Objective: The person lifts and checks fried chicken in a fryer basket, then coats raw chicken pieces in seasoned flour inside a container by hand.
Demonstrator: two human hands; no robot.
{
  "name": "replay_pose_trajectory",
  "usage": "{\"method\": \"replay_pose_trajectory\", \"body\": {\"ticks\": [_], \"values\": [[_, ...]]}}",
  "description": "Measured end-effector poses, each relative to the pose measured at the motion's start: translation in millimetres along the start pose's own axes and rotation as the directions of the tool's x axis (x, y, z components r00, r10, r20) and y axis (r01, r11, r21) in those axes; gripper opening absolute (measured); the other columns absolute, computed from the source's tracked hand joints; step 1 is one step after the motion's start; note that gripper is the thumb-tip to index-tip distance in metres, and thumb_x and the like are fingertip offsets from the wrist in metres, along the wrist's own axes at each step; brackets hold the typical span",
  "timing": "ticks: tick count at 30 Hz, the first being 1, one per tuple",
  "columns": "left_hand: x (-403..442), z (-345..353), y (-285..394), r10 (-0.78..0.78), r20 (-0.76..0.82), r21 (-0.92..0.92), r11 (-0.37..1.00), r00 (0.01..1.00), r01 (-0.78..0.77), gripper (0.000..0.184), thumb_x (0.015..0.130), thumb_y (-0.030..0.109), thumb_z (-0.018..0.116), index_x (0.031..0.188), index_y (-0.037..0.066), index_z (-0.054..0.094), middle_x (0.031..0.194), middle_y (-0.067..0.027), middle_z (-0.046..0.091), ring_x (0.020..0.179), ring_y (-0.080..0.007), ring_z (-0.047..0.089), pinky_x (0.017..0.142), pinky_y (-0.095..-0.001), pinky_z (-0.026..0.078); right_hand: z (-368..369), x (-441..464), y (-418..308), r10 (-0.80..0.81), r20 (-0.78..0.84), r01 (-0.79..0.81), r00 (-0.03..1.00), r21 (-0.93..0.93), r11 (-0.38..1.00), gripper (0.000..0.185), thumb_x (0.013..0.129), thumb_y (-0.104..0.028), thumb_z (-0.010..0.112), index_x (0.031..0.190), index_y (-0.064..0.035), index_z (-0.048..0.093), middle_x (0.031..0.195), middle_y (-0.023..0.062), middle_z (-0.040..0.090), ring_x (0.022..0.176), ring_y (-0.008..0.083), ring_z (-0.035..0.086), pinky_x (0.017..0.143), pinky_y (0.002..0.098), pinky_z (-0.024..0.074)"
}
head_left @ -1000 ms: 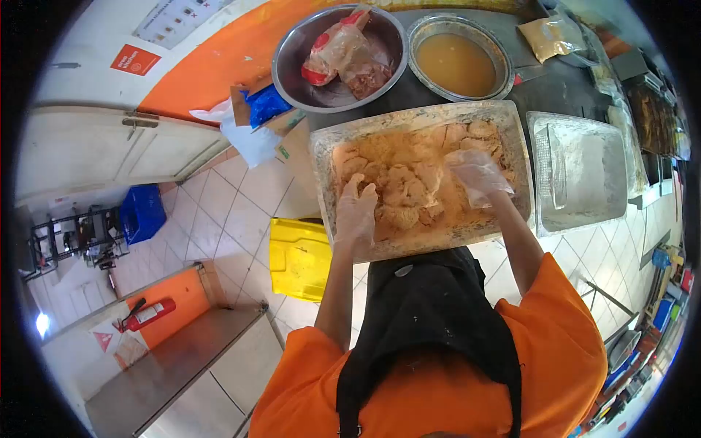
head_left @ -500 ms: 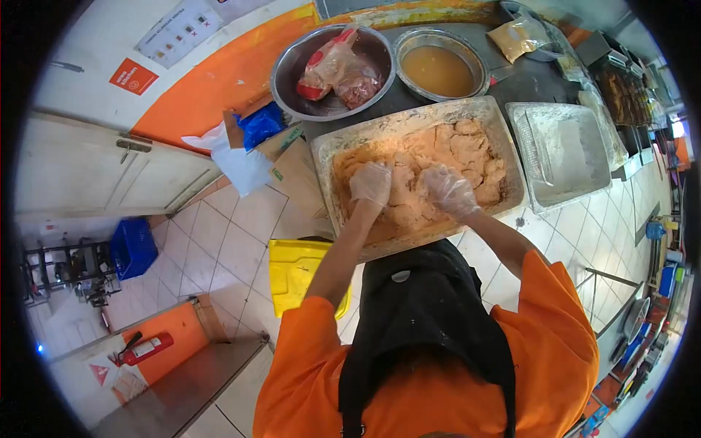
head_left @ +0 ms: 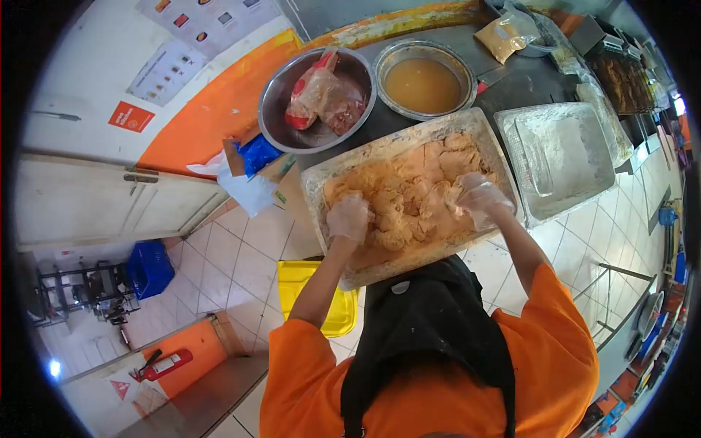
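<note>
A large pale tub (head_left: 321, 244) holds orange-tan flour with lumpy coated pieces (head_left: 416, 193); what lies under the coating I cannot make out. Both my hands wear clear plastic gloves. At the tub's left side, my left hand (head_left: 350, 217) reaches into the flour, its fingertips partly hidden. My right hand (head_left: 483, 200) is at the right side, fingers curved loosely apart against the flour. Neither hand visibly lifts a piece. The mixture between them is heaped and uneven.
Behind the tub stand a steel bowl (head_left: 267, 109) with a plastic bag of meat (head_left: 328, 102) and a pan of cloudy liquid (head_left: 422, 84). A flour-dusted tray (head_left: 577, 160) sits to the right. A yellow plastic container (head_left: 338, 310) is below on the tiled floor (head_left: 248, 266).
My hands have moved apart, from the middle of the flour to the tub's left and right sides. The lumps between them have shifted. The camera view has turned slightly.
</note>
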State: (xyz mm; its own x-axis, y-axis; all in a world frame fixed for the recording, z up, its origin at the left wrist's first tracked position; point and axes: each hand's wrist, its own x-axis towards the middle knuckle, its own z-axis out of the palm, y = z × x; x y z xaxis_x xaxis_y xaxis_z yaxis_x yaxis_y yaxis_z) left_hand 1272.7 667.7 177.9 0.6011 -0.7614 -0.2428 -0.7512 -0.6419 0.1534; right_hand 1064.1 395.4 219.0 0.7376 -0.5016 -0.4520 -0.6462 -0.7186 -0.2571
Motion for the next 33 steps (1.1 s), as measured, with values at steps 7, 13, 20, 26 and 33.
{"method": "replay_pose_trajectory", "body": {"ticks": [7,13,20,26,33], "values": [[-23,-22,-2,-0.080,-0.232,-0.334,0.943,0.969,-0.002,0.027,0.089,0.018,0.058,0.111,0.002,0.060,0.109,-0.0172,0.063,0.095,-0.0317,0.063,0.083,-0.0391,0.052,-153,64,-18,-0.017,-0.319,0.150,0.948,0.398,0.905,0.041,0.083,-0.041,0.066,0.103,-0.0054,0.069,0.103,0.0194,0.069,0.100,0.0327,0.065,0.089,0.0400,0.0503],[26,-112,69,-0.193,-0.049,-0.962,0.273,0.980,0.006,0.042,0.086,0.021,0.068,0.120,-0.001,0.057,0.104,-0.0155,0.064,0.096,-0.0282,0.062,0.087,-0.0362,0.047,-118,240,0,-0.022,-0.376,0.070,0.926,0.114,0.991,0.041,0.084,-0.040,0.064,0.106,-0.0062,0.069,0.111,0.0145,0.069,0.108,0.0321,0.064,0.092,0.0412,0.0501],[200,-134,106,-0.107,-0.263,-0.540,0.840,0.959,-0.054,0.033,0.080,0.036,0.071,0.089,0.004,0.071,0.085,-0.0208,0.069,0.083,-0.0335,0.067,0.076,-0.0420,0.052,-117,227,16,0.076,-0.349,0.002,0.934,0.218,0.976,0.028,0.089,-0.035,0.059,0.106,-0.0154,0.071,0.116,0.0115,0.067,0.108,0.0309,0.063,0.091,0.0408,0.0507],[299,-98,144,-0.052,-0.140,-0.314,0.949,0.989,0.006,0.036,0.085,0.036,0.059,0.097,0.005,0.073,0.102,-0.0235,0.068,0.101,-0.0382,0.065,0.088,-0.0455,0.051,-97,84,-19,0.119,-0.155,-0.050,0.981,0.389,0.920,0.043,0.090,-0.049,0.055,0.109,-0.0131,0.070,0.117,0.0122,0.067,0.110,0.0325,0.062,0.093,0.0422,0.0494],[209,-120,132,0.182,-0.199,-0.089,0.975,0.963,-0.203,0.037,0.093,0.031,0.047,0.087,0.002,0.069,0.101,-0.0246,0.066,0.098,-0.0416,0.063,0.085,-0.0488,0.050,-24,43,-22,0.035,0.177,-0.068,0.984,0.181,0.981,0.049,0.086,-0.054,0.059,0.115,-0.0155,0.068,0.123,0.0040,0.065,0.119,0.0259,0.059,0.096,0.0391,0.0502]]}}
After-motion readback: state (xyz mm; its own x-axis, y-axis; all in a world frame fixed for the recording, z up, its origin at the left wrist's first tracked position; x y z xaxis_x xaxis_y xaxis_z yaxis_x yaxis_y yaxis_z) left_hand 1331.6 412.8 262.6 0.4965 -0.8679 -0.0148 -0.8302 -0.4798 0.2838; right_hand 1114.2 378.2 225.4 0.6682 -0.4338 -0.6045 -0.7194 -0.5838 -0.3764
